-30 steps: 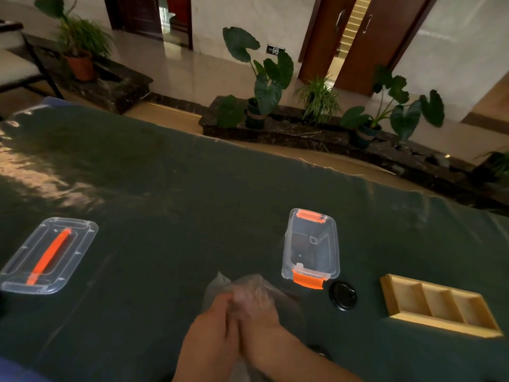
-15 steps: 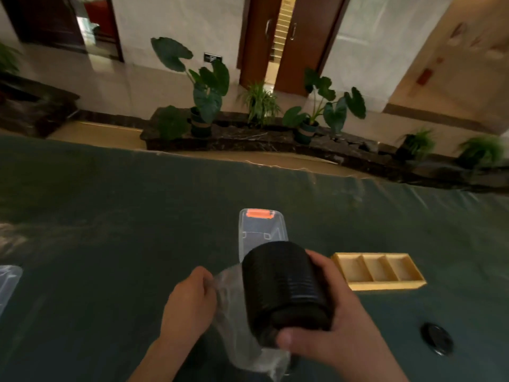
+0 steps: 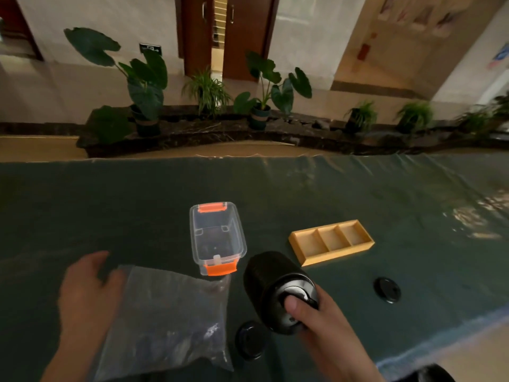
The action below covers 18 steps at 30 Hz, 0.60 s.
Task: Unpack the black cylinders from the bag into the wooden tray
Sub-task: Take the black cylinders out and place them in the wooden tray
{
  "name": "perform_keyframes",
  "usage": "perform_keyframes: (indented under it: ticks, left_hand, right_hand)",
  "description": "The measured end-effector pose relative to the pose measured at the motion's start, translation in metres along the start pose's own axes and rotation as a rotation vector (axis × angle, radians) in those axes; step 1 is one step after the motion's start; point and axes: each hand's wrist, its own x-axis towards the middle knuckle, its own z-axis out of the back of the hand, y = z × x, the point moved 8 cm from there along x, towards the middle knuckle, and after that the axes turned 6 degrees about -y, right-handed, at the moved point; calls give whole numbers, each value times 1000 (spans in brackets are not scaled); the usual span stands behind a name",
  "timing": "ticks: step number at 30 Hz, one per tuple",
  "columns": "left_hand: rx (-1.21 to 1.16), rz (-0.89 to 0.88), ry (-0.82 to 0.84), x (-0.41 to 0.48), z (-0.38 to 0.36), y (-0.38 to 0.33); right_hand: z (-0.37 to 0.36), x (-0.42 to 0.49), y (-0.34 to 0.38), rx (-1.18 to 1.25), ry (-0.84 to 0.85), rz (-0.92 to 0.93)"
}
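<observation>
My right hand (image 3: pixel 319 323) grips a large black cylinder (image 3: pixel 272 285), tilted with its far end toward the wooden tray (image 3: pixel 334 257). The tray has three bare compartments and lies to the right of the middle of the table. A clear plastic bag (image 3: pixel 165 323) lies flat on the green table in front of me. On the bag's left edge rests my left hand (image 3: pixel 85 296), its fingers bent over the corner. Two flat black round pieces lie on the table, one (image 3: pixel 250 339) beside the bag and one (image 3: pixel 387 289) to the right.
A clear plastic box (image 3: pixel 217 238) with orange latches stands open between the bag and the tray. The green covered table (image 3: pixel 110 205) stretches left and right. Its far edge faces a planter ledge with potted plants (image 3: pixel 146 86). A dark object (image 3: pixel 429 374) shows at the bottom right.
The black cylinder has come out of the bag and moved right in my right hand. The bag now lies flat under my left hand. My view has shifted left.
</observation>
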Motion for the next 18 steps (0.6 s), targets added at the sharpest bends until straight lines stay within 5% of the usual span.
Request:
perform_keyframes:
  ticks: [3, 9, 14, 18]
  left_hand:
    - [-578, -80, 416, -81, -51, -121]
    - [-1115, 345, 969, -191, -194, -203]
    - [-1324, 597, 1008, -247, -303, -214]
    - [-1341, 765, 873, -282, -380, -226]
  right_hand:
    - [14, 7, 7, 43, 0, -9]
    - [81, 39, 26, 54, -58, 31]
    - [181, 79, 34, -285, -217, 66]
    - [253, 120, 66, -749, -251, 328]
